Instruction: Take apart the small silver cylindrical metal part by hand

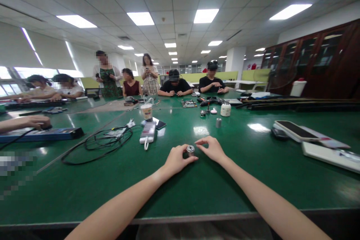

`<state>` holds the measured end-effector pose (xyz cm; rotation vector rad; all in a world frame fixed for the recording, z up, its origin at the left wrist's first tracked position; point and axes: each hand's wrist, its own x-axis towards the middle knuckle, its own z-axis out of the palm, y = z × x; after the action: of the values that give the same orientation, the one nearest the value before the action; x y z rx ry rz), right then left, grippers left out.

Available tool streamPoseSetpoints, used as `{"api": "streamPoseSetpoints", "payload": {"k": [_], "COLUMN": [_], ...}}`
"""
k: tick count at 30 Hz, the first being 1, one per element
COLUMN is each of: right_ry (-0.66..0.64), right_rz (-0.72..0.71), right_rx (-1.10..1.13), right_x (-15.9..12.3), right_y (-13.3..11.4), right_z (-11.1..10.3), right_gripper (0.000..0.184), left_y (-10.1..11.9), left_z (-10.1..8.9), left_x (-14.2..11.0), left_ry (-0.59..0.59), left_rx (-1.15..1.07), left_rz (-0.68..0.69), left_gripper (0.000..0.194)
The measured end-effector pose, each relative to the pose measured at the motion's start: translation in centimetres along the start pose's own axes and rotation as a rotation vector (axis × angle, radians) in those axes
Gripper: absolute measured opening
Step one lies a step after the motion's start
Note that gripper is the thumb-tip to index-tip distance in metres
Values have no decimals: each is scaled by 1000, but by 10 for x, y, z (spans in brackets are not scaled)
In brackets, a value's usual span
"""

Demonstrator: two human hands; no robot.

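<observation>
A small silver metal cylinder (190, 150) stands on the green table (213, 180) right in front of me. My left hand (176, 159) curls round its left side, fingers closed on it. My right hand (211, 148) hovers at its right, thumb and forefinger pinched together just beside the cylinder's top; whether anything is held in the pinch I cannot make out. A second small grey cylinder (218, 122) stands farther back on the table.
A coil of black cable (101, 143), a white charger (147, 135) and a paper cup (146, 111) lie to the left. Phones and a tablet (298, 130) lie at the right. A white jar (225, 109) stands beyond. Several people sit and stand around the far side.
</observation>
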<state>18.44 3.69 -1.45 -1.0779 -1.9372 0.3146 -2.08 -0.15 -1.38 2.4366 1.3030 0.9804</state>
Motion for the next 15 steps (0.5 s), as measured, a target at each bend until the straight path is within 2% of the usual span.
{"api": "streamPoseSetpoints", "payload": {"k": [5,8,11,15], "right_ry": [-125,-147,-112,5], "right_rz": [66,102,116,80], "right_rx": [-48,-4,70,203], "right_x": [-1,-1,1,2], "right_y": [16,19,16,1], "right_z": [3,6,6,4], "right_gripper": [16,17,17,18], "left_y": [0,-1,-2,-1], "left_z": [0,0,0,0], "left_x": [0,0,0,0], "left_ry": [-1,0,1,3], "left_rx": [-5,-8,-12,-16], "left_rz": [-4,-7,-6,-2], "left_gripper": [39,40,40,39]}}
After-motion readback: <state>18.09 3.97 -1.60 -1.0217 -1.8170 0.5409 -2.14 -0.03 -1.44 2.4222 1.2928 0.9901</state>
